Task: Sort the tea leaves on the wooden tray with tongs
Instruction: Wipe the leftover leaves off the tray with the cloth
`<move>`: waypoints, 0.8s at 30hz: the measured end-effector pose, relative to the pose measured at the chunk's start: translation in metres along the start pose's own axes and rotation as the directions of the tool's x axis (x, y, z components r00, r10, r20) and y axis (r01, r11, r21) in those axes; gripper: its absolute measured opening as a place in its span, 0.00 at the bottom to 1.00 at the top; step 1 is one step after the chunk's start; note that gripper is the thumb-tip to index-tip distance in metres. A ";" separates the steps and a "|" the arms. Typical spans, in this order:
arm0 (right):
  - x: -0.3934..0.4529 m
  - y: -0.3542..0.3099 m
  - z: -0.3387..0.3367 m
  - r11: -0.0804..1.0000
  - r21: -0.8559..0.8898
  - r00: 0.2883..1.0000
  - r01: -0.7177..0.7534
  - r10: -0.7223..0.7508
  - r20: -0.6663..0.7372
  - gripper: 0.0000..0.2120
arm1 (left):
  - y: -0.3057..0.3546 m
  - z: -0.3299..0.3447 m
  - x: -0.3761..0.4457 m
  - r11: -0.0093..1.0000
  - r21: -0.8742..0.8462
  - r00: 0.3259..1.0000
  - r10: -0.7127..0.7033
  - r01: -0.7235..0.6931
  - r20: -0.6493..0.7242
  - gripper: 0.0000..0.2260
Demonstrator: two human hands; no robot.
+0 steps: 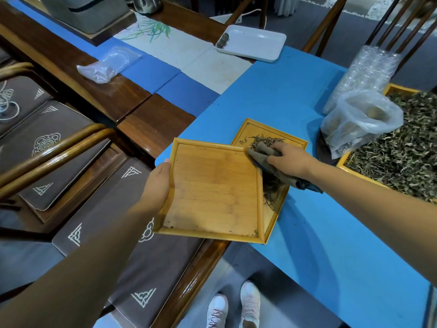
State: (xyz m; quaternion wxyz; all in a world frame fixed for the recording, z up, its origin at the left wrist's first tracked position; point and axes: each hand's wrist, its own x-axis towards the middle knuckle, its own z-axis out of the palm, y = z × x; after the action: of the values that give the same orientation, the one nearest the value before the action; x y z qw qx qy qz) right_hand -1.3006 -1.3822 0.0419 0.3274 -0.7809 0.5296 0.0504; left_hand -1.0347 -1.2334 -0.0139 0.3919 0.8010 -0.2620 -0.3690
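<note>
My left hand (pixel 158 183) grips the left rim of a nearly bare wooden tray (pixel 212 192), held tilted over the table's edge and overlapping a second wooden tray (pixel 250 132) that lies on the blue table cover. My right hand (pixel 292 159) holds a grey-brown cloth (pixel 263 150) at the upper tray's far right corner. A small heap of tea leaves (pixel 267 139) lies in the lower tray beyond the cloth, and more leaves (pixel 272 188) show to the right of the upper tray's rim. No tongs are in view.
A large tray of loose tea leaves (pixel 402 150) sits at the right with a clear plastic bag (pixel 361 119) and stacked plastic cups (pixel 369 72) beside it. A white dish (pixel 253 42) stands at the back. Another plastic bag (pixel 108 65) lies left, chairs with cushions (pixel 71 143) below.
</note>
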 end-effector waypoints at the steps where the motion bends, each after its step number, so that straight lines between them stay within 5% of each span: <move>1: 0.002 0.001 -0.001 1.000 0.009 1.000 -0.003 0.003 -0.015 0.09 | -0.001 -0.001 0.000 1.000 0.010 1.000 0.002 -0.002 -0.007 0.16; 9: 0.000 0.003 -0.008 0.992 0.125 0.991 0.037 -0.021 -0.129 0.11 | -0.005 -0.008 0.003 0.999 -0.025 0.999 -0.033 0.033 0.002 0.17; 15: -0.014 -0.011 0.011 0.981 0.110 0.987 0.161 -0.162 -0.003 0.11 | -0.001 -0.008 0.003 0.995 -0.050 0.996 -0.084 0.083 -0.016 0.19; 24: 0.001 -0.005 0.010 0.991 0.136 0.989 0.019 0.001 -0.146 0.17 | -0.003 -0.013 0.000 0.998 -0.015 0.998 -0.059 0.059 -0.012 0.20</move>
State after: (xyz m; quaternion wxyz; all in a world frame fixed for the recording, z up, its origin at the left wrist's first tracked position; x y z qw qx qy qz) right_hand -1.2936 -1.3763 0.0364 0.3409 -0.7607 0.5506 -0.0447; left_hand -1.0239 -1.2265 -0.0108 0.3884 0.8077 -0.2331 -0.3774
